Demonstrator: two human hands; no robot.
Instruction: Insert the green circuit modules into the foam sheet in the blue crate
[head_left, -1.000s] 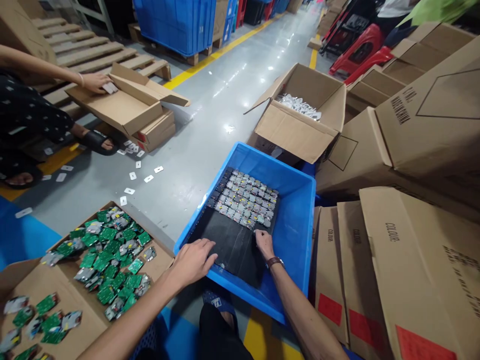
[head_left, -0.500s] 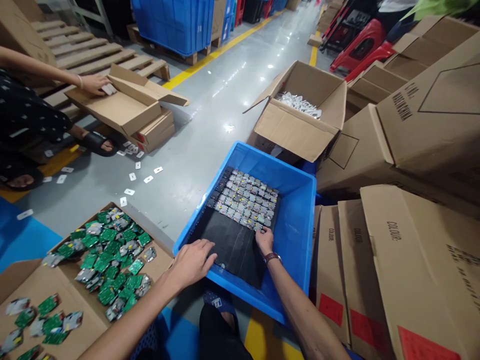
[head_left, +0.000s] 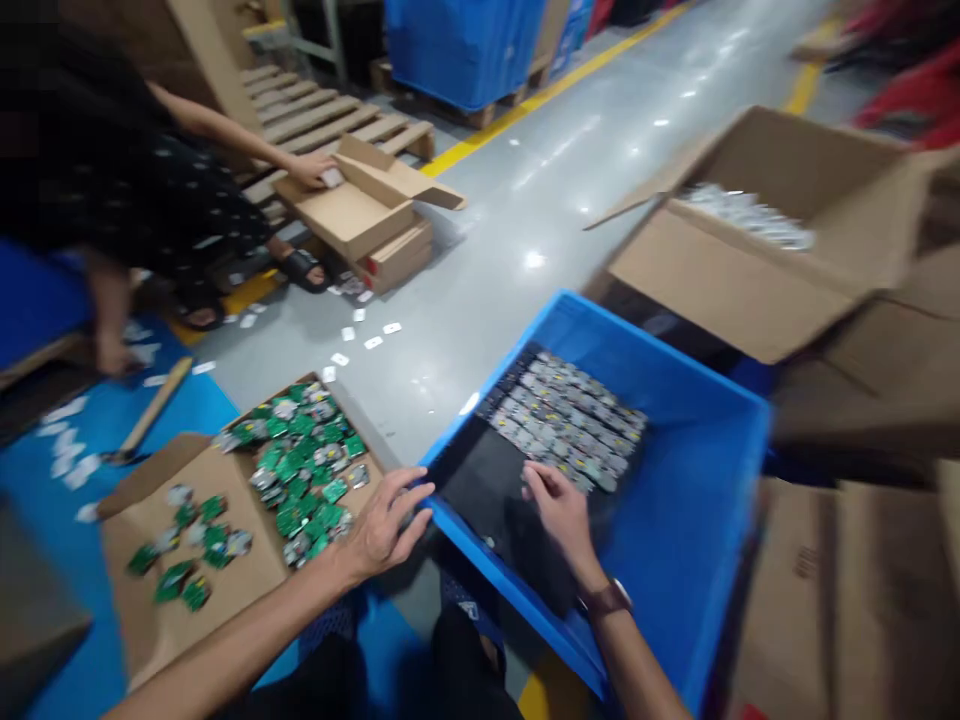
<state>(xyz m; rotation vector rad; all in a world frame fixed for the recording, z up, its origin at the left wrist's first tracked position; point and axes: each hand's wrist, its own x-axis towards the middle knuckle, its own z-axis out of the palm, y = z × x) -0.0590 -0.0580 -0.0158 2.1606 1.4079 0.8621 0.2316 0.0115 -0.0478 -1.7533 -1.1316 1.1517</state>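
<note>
My right hand [head_left: 561,515] is over a black sheet [head_left: 487,495] inside a blue plastic bin [head_left: 697,500]. Its thumb and fingers are drawn together in a pinch; whatever may be between them is hidden. Just beyond the fingertips, small grey circuit boards [head_left: 566,410] lie in close rows on the far part of the sheet. My left hand [head_left: 386,520] is open, fingers apart, at the bin's near left rim. Beside it, an open cardboard box [head_left: 259,545] holds a heap of green and grey circuit boards [head_left: 304,470], with several more on its flap.
Another person's hand [head_left: 311,168] reaches into a shallow carton [head_left: 360,225] by a wooden pallet [head_left: 330,120]. White pieces [head_left: 373,342] lie scattered on the floor. A hammer [head_left: 154,410] lies at left. A carton of white parts [head_left: 750,215] stands beyond the bin; more cartons [head_left: 795,590] line the right.
The view has swung left, so the scene sits further right. My right hand has moved left from the end of the nearest row. My left hand has drawn back to the rim.
</note>
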